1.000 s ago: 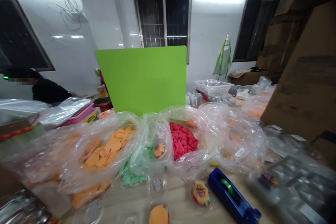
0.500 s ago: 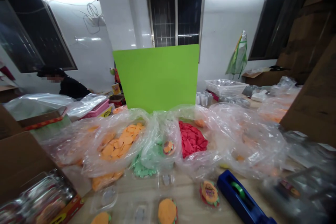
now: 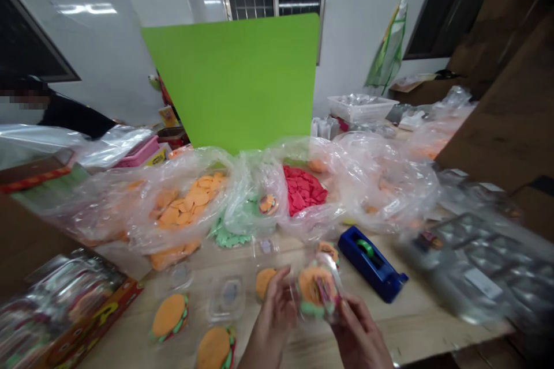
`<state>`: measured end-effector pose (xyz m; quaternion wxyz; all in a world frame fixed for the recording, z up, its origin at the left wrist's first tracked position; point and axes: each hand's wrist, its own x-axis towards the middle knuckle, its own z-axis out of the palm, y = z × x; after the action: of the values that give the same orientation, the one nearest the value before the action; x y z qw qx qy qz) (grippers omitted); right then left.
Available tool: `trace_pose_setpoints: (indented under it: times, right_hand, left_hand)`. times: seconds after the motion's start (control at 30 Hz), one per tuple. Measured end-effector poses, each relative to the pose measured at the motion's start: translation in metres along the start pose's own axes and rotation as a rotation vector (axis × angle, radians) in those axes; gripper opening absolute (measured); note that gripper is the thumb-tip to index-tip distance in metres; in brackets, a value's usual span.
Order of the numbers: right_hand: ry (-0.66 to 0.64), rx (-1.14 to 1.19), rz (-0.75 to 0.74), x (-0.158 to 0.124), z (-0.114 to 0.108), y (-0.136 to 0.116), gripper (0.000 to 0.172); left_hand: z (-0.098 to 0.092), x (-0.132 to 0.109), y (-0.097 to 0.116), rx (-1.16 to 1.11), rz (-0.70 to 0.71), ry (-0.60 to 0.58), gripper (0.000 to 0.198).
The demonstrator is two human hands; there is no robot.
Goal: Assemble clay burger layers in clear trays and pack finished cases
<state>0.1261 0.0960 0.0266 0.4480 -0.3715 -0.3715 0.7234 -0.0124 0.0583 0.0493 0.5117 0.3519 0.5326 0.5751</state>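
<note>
A clear plastic blister with an orange burger-shaped piece [image 3: 318,291] is clamped between both hands, the left hand [image 3: 272,320] and the right hand [image 3: 361,334] closed on its sides, above the near edge of the pale wooden table [image 3: 407,323]. A blue tape dispenser [image 3: 372,262] is seen just beyond, to the right. Print on the red carton [image 3: 104,317] at the left edge is too blurred to be read.

The tape dispenser [image 3: 373,264] lies right of the burger packet [image 3: 317,293], before the bags [image 3: 186,207].
</note>
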Motion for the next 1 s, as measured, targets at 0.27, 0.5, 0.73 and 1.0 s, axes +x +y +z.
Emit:
trace_pose_setpoints:
  times: [0.27,0.5,0.73,1.0]
  right_hand:
    - [-0.215,-0.015,-0.076,-0.006,0.021,-0.015,0.016]
    - [0.299,-1.009,-0.219,0.050,-0.113,-0.064,0.042]
    - [0.028,-0.959,0.095,0.089,-0.153,-0.080,0.036]
    - [-0.068,-0.682,0.089,0.066,-0.165,-0.081,0.039]
  left_hand:
    - [0.016,0.001,0.029,-0.286,-0.015,0.042,0.060]
    - [0.005,0.014,0.045,-0.431,-0.196,-0.007,0.037]
    - [-0.011,0.017,0.038,-0.410,-0.298,0.020,0.034]
    - [-0.030,0.015,0.011,-0.414,-0.346,0.096,0.034]
